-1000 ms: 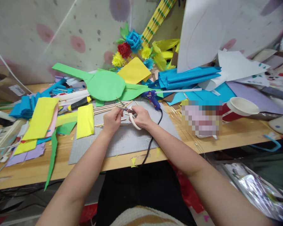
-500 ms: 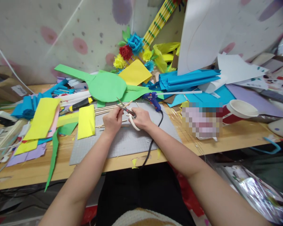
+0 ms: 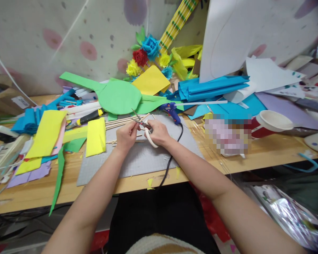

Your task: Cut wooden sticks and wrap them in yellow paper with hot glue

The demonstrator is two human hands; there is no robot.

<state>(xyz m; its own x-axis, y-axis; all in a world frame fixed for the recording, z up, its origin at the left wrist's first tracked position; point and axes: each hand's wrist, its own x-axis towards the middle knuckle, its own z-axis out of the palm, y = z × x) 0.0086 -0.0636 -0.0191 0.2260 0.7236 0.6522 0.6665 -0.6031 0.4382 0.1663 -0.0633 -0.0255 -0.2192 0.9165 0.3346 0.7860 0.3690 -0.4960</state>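
My right hand (image 3: 159,132) is closed around a pair of scissors (image 3: 150,138) with white handles, its metal blades pointing up and to the left. Close beside the blades, my left hand (image 3: 126,135) is pinched shut; whatever sits between its fingers is too small or hidden to make out. Thin wooden sticks (image 3: 118,123) lie behind and around my left hand. Under both hands is a grey cutting mat (image 3: 137,164). A folded yellow paper piece (image 3: 95,137) lies left of my left hand, and a blue glue gun (image 3: 172,112) rests beyond my right hand.
Green shaped paper (image 3: 119,97) lies behind the mat, near paper flowers (image 3: 151,47). A utility knife (image 3: 90,117) is at the left. On the right stand a paper cup (image 3: 265,123) and blue crepe paper (image 3: 214,88). The glue gun's black cord (image 3: 169,164) crosses the mat.
The view has shifted slightly. Both hands and the scissors keep almost the same place and pose, with the blades still apart beside my left fingers.
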